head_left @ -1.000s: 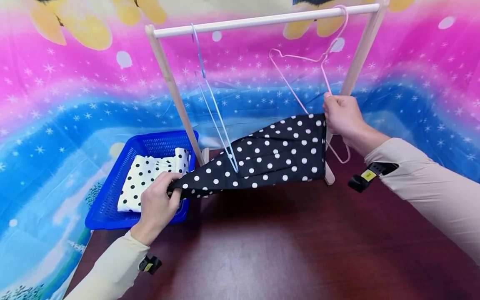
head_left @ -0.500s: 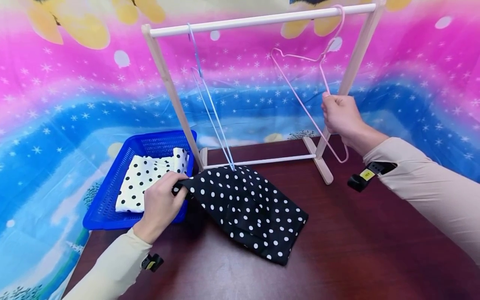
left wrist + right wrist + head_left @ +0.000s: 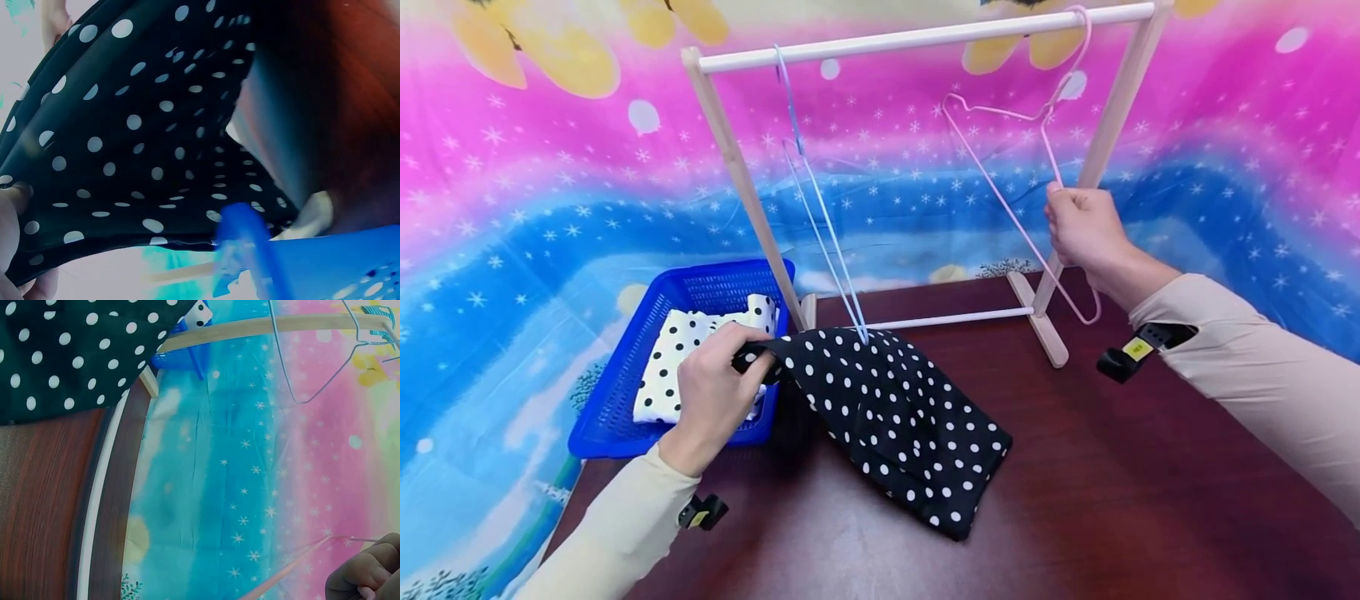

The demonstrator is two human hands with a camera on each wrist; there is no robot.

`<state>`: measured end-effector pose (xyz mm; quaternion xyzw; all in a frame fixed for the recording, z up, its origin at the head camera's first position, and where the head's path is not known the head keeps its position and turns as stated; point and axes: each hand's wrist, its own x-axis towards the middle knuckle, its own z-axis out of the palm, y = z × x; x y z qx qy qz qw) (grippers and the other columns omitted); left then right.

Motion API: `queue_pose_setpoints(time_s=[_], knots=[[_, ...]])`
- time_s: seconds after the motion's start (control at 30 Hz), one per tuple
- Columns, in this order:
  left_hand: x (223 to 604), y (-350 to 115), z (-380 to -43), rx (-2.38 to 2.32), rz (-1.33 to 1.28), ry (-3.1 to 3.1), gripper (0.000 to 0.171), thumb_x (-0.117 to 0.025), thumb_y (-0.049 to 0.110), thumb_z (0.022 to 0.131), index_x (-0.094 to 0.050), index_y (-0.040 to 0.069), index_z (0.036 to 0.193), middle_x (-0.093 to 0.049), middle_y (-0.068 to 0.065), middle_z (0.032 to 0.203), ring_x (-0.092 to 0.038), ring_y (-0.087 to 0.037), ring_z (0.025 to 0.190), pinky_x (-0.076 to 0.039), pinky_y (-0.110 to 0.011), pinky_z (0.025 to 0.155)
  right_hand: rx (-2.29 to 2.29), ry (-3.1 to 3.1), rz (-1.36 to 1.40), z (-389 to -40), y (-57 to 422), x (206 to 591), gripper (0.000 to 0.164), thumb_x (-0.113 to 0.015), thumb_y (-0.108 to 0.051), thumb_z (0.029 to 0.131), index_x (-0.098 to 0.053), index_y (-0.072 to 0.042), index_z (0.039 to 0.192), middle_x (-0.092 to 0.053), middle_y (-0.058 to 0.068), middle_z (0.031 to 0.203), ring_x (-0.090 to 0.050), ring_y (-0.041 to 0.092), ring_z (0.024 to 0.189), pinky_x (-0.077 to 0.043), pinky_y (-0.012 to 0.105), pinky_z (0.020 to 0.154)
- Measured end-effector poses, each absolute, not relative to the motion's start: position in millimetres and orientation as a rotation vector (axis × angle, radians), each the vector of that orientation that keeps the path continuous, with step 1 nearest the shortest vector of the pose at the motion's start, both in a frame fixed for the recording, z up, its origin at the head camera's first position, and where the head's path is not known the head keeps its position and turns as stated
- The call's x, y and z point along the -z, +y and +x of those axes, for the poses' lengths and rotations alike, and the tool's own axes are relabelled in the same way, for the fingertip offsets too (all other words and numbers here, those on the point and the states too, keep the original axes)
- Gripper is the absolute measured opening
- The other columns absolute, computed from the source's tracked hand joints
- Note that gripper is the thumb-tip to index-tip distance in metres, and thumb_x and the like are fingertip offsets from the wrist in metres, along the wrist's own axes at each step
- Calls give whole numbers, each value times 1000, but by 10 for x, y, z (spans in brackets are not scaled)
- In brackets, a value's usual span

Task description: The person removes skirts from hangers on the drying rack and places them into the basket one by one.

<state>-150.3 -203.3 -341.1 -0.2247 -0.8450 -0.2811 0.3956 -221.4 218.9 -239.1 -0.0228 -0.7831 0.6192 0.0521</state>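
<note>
In the head view my left hand [image 3: 718, 392] pinches the gathered left end of a black garment with white dots [image 3: 895, 417]. The garment slants down to the right, its wide end hanging low over the table. In the left wrist view its dotted folds [image 3: 125, 144] fill much of the picture. A blue wire hanger [image 3: 796, 137] dangles from the rack, its lower tip overlapping the garment's top edge. My right hand [image 3: 1086, 229] grips one side of a pink hanger [image 3: 1051, 107], which hooks over the bar and sits tilted. The right wrist view shows those fingers [image 3: 365, 572] curled.
A wooden rack with a pale top bar [image 3: 925, 37] stands on the dark red table [image 3: 1112, 483]. Left of it, a blue basket [image 3: 625, 392] contains a white garment with black dots [image 3: 662, 375]. A colourful snowflake-patterned backdrop [image 3: 490, 167] surrounds the table.
One second ago the black garment stretched across to just below my right hand. Its wide end has since dropped toward the table. My left hand keeps its pinch; the right stays at the pink hanger.
</note>
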Motion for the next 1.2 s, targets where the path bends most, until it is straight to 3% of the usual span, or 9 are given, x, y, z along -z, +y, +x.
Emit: queue_pose_setpoints(time_s=[0.13,0.4,0.67,0.83,1.07,1.2], knots=[[3269,-2017,-1496,754,-571,-2113,14,-81,-3,79,-72,3,88,-72,-13,85,-70,-26,79,-53,-37,70,-1874,-2387,-70,-2222,2204,2406,52,-36,-45,107,-45,-18,63,-33,-11,48,-27,5,40,-23,23,39],[2997,-1993,-1487,905,-570,-2018,7,-73,-4,85,-73,-1,91,-72,-18,88,-67,-27,85,-47,-15,85,-1868,-2390,-74,-2225,2210,2410,52,-36,-46,107,-45,-18,64,-32,-10,48,-27,5,40,-24,23,39],[2845,-1977,-1470,1130,-519,-1899,8,-73,-5,85,-75,-2,92,-72,-18,92,-63,-3,95,-49,-20,86,-1856,-2396,-77,-2225,2209,2406,52,-36,-46,107,-47,-18,64,-33,-11,48,-28,4,41,-25,22,39],[2810,-1994,-1472,1167,-519,-1906,10,-75,-9,82,-75,-4,91,-70,-18,91,-63,-3,95,-50,-20,85,-1861,-2390,-78,-2234,2207,2415,53,-37,-46,107,-47,-18,63,-33,-11,48,-28,4,40,-25,22,39],[2651,-1998,-1427,1283,-478,-1798,14,-74,-12,80,-74,-8,93,-70,12,93,-67,-8,93,-52,-21,83,-1864,-2389,-69,-2233,2212,2421,53,-36,-46,107,-45,-18,62,-32,-11,47,-27,4,40,-24,22,38],[2479,-1978,-1388,1472,-443,-1600,20,-73,-18,76,-71,-14,95,-73,2,88,-69,-11,78,-55,-20,72,-1862,-2387,-58,-2228,2215,2420,53,-37,-46,107,-45,-18,62,-32,-11,47,-27,4,39,-24,22,38]])
